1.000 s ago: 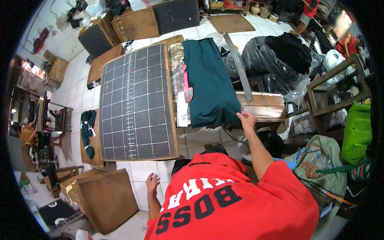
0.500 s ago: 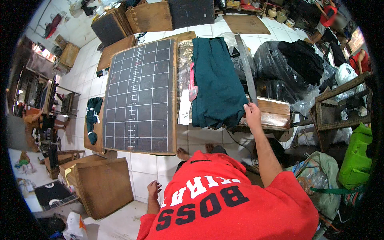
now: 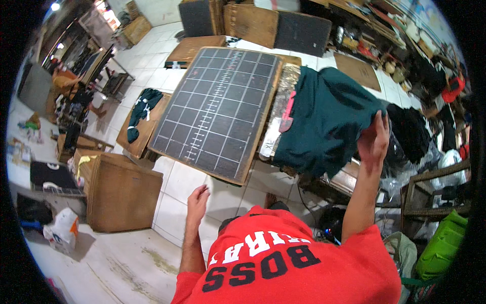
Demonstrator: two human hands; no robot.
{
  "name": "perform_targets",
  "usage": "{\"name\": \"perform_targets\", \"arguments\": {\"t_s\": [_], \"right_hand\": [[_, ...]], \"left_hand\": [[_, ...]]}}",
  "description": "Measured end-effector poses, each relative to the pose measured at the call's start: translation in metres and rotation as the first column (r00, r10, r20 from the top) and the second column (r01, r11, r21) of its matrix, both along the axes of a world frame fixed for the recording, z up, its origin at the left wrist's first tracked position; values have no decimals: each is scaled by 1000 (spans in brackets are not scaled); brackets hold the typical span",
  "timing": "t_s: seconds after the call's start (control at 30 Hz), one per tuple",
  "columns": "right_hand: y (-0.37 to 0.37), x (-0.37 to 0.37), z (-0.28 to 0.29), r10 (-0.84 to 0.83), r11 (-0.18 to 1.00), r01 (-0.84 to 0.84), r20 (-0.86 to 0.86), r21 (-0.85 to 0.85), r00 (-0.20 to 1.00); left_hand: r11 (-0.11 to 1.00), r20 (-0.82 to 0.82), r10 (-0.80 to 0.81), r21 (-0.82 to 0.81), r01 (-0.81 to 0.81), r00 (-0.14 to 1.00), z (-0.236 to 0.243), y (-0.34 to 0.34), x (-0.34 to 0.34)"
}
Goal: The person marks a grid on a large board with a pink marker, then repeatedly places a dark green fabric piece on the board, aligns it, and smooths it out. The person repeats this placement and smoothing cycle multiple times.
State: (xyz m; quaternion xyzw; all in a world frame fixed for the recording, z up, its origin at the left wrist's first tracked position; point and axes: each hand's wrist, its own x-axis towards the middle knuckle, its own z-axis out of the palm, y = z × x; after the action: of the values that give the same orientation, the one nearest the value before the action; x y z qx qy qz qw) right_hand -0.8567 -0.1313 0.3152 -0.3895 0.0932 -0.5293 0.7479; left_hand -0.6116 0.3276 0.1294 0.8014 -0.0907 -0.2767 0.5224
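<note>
A dark green cloth (image 3: 329, 116), rumpled and spread wide, lies over the narrow board at the right of the gridded black board (image 3: 217, 111). My right hand (image 3: 373, 139) is at the cloth's right edge, its fingers closed on the fabric, which lifts and creases there. A pink strip-like tool (image 3: 288, 112) lies along the cloth's left edge, beside a white marked paper (image 3: 269, 142). My left hand (image 3: 197, 200) hangs near the front edge of the gridded board, holding nothing, with its fingers loosely bent and apart.
A bundle of tied green cloth (image 3: 143, 112) lies on a board at the left. A brown wooden box (image 3: 124, 192) stands nearer to me. To the right are black cloth in clear plastic (image 3: 410, 131), a wooden frame (image 3: 430, 190) and a green bag (image 3: 443, 245).
My right hand has drawn the cloth's edge out to the right, spreading it over the long grey bar. My left hand has risen forward. The whole view has turned.
</note>
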Motion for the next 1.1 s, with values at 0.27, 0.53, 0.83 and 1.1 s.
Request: {"name": "perform_targets", "arguments": {"t_s": [0.27,0.53,0.83,1.1], "right_hand": [[291,72,8,520,635,-761,-654,-135,550],[445,109,3,753,352,-917,-525,-187,396],[495,157,-6,801,322,-946,-526,-21,285],[478,269,-24,909,232,-969,-373,78,188]], "left_hand": [[763,316,-484,-305,570,816,158,22,-81],[936,204,46,-351,29,978,126,167,-98],[643,23,517,-670,-371,856,64,241,-63],[932,616,293,-13,-362,731,47,313,17]]}}
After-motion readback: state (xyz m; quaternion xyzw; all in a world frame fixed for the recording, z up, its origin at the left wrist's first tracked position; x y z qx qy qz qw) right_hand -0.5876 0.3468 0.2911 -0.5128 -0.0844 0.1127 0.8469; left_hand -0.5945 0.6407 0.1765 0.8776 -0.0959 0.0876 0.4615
